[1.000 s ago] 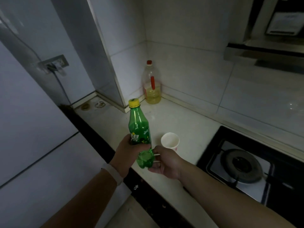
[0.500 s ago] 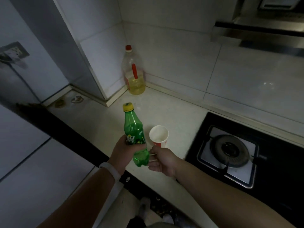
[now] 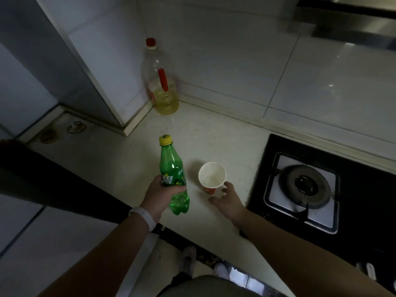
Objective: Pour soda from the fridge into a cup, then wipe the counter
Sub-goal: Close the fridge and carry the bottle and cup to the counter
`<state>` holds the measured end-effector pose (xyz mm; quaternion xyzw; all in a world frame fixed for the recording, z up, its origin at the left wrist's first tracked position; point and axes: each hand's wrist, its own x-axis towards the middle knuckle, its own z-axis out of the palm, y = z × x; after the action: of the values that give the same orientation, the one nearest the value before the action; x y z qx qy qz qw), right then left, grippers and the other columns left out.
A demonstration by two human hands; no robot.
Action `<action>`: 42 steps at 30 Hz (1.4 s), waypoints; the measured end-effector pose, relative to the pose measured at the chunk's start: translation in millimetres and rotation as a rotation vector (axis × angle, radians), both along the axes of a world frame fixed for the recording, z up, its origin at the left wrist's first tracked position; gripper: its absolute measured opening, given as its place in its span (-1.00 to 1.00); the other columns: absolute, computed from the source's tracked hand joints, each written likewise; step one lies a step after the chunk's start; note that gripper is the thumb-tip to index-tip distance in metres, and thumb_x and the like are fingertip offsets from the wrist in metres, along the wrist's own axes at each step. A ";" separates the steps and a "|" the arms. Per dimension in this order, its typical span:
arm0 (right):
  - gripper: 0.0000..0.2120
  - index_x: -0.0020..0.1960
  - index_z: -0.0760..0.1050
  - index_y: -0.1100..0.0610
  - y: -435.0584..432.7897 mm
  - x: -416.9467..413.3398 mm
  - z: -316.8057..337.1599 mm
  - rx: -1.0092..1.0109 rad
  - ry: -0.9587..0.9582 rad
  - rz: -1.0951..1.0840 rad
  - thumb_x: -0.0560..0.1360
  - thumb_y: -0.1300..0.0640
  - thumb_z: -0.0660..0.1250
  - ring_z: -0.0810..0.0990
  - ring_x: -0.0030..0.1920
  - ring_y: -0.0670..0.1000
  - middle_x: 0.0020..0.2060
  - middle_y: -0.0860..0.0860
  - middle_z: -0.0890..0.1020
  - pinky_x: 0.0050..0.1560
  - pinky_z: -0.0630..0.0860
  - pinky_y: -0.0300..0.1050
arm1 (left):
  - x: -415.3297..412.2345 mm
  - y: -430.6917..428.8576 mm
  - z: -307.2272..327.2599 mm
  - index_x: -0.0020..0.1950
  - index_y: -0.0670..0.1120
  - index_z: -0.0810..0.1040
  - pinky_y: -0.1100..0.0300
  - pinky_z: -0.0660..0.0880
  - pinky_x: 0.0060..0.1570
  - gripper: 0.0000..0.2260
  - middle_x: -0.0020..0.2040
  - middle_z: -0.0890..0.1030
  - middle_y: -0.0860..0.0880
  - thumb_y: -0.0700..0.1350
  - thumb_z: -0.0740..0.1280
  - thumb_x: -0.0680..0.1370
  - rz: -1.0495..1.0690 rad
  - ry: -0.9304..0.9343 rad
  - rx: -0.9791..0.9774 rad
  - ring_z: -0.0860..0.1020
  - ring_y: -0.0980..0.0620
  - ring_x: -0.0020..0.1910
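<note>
My left hand point(image 3: 159, 195) grips a green soda bottle point(image 3: 172, 172) round its label. The bottle is nearly upright above the counter's front edge, with its yellow cap on. Just to its right, a white paper cup point(image 3: 212, 175) with a red base stands upright on the pale counter point(image 3: 120, 163); it looks empty. My right hand point(image 3: 227, 198) reaches in from the right, and its thumb and fingers close round the cup's lower part.
A large oil bottle point(image 3: 161, 82) with a red cap stands in the back corner against the tiled wall. A black gas hob point(image 3: 308, 185) fills the counter's right side. The fridge point(image 3: 25, 232) is at the left. Small objects point(image 3: 76, 127) lie at the counter's back left.
My right hand has left the bottle's bottom and moved right to the cup. The left hand holds the bottle as before, and my view has tilted further down.
</note>
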<state>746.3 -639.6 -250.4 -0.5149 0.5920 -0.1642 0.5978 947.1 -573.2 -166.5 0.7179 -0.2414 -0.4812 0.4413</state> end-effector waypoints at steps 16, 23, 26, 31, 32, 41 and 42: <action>-0.29 0.33 0.26 -0.09 -18.1 20.7 -7.1 -0.198 -0.078 -0.136 0.33 0.02 0.59 0.52 0.06 -0.32 0.11 -0.27 0.49 -0.14 0.47 -0.46 | 40.4 -64.3 -20.7 0.11 -0.11 0.61 0.15 0.55 -0.17 -0.66 -0.04 0.73 -0.08 -0.24 0.54 0.37 -0.209 0.023 0.035 0.70 -0.07 -0.07; -0.25 0.36 0.30 -0.07 -12.3 31.4 -4.7 -0.186 -0.131 -0.218 0.30 0.02 0.61 0.54 0.14 -0.11 0.16 -0.20 0.52 -0.01 0.57 -0.26 | 38.5 -75.1 -27.0 0.12 -0.10 0.61 0.17 0.55 -0.22 -0.66 -0.04 0.73 -0.08 -0.27 0.53 0.38 -0.277 0.075 0.040 0.70 -0.06 -0.08; -0.26 0.34 0.31 -0.10 -8.7 29.4 1.2 -0.169 -0.158 -0.296 0.28 0.04 0.62 0.54 0.11 -0.19 0.15 -0.21 0.53 -0.17 0.51 -0.43 | 40.6 -77.9 -29.7 0.14 -0.09 0.60 0.06 0.60 -0.09 -0.64 -0.01 0.72 -0.09 -0.26 0.54 0.37 -0.299 0.076 0.037 0.69 -0.09 -0.04; -0.29 0.31 0.34 -0.04 4.6 12.9 11.3 -0.171 -0.166 -0.410 0.27 0.11 0.61 0.56 0.03 -0.27 0.12 -0.15 0.55 -0.22 0.47 -0.51 | 31.9 -85.8 -29.3 0.13 -0.10 0.60 0.06 0.60 -0.07 -0.64 -0.01 0.72 -0.10 -0.26 0.54 0.37 -0.351 0.092 0.010 0.69 -0.10 -0.04; -0.28 0.32 0.34 -0.03 8.2 8.2 13.4 -0.178 -0.156 -0.432 0.27 0.10 0.61 0.55 0.07 -0.22 0.13 -0.14 0.55 -0.21 0.47 -0.50 | 26.7 -87.4 -28.0 0.12 -0.10 0.60 0.07 0.59 -0.08 -0.65 -0.01 0.72 -0.10 -0.27 0.54 0.37 -0.367 0.096 0.004 0.69 -0.11 -0.05; -0.35 0.23 0.38 -0.23 47.2 -67.4 32.5 -0.233 -0.224 -0.623 0.27 0.04 0.63 0.61 0.09 -0.20 0.07 -0.22 0.64 -0.11 0.57 -0.32 | -54.9 -92.7 -13.2 0.07 -0.08 0.62 0.04 0.61 -0.08 -0.67 -0.06 0.74 -0.09 -0.26 0.55 0.35 -0.569 0.102 -0.035 0.70 -0.12 -0.08; -0.32 0.24 0.38 -0.22 53.4 -78.6 35.0 -0.239 -0.233 -0.647 0.25 0.01 0.64 0.61 0.10 -0.20 0.08 -0.22 0.64 -0.09 0.58 -0.30 | -67.5 -91.3 -11.4 0.06 -0.07 0.62 0.03 0.61 -0.06 -0.67 -0.06 0.74 -0.08 -0.26 0.55 0.35 -0.592 0.100 -0.041 0.70 -0.11 -0.08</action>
<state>667.7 -586.2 -215.4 -0.3448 0.6288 -0.4706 0.5141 879.6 -664.5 -177.9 0.5828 -0.4278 -0.6186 0.3076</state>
